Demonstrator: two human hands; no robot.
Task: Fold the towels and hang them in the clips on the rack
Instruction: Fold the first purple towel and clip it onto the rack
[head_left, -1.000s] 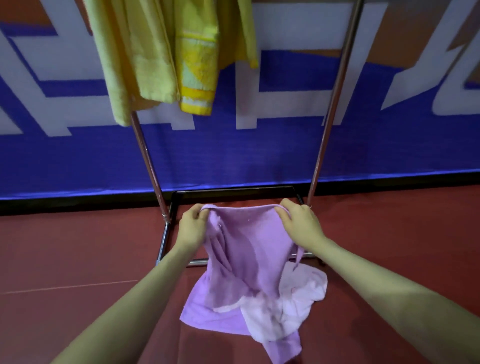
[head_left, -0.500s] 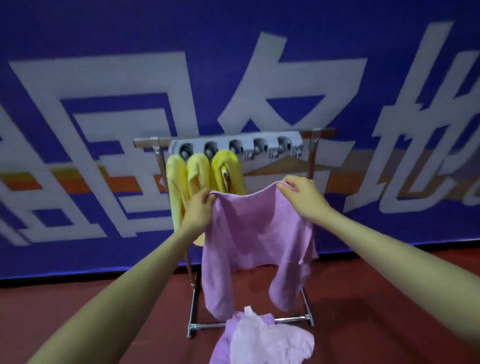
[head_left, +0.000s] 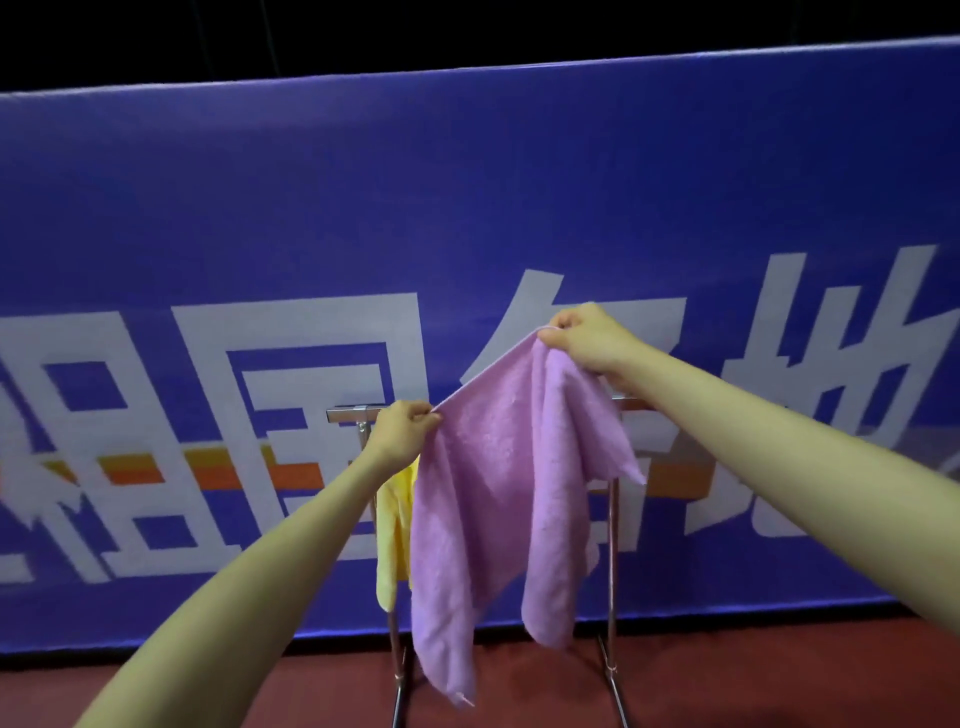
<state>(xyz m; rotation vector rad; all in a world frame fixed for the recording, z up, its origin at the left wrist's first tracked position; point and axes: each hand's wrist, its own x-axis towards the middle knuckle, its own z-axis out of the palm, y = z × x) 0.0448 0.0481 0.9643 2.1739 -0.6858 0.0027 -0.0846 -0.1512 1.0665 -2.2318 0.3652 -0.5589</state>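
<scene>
1. Up in front of the rack (head_left: 613, 545), both hands hold a purple towel (head_left: 488, 493) spread in the air by its top edge.
2. Left hand (head_left: 402, 431): fingers curled, pinching the towel's lower left corner, just beside the rack's top bar.
3. Right hand (head_left: 587, 338): fingers curled, pinching the other corner, held higher and further right, so the top edge between the two hands runs up at a slant and looks taut.
4. From that edge the purple towel hangs in loose folds; one long flap drops down the left-middle to a point low over the floor (head_left: 779, 675), a second flap hangs to the right of it, and a short corner sticks out under the right wrist.
5. The towel covers most of the rack; only the left end of the top bar, the right upright and the lower legs show. The clips cannot be seen.
6. A yellow towel (head_left: 392, 535) hangs on the rack's left side, partly hidden behind the left forearm and the purple towel.
7. Behind the rack stands a blue banner (head_left: 467, 208) with large white characters and an orange stripe; the floor beneath is dark red.
</scene>
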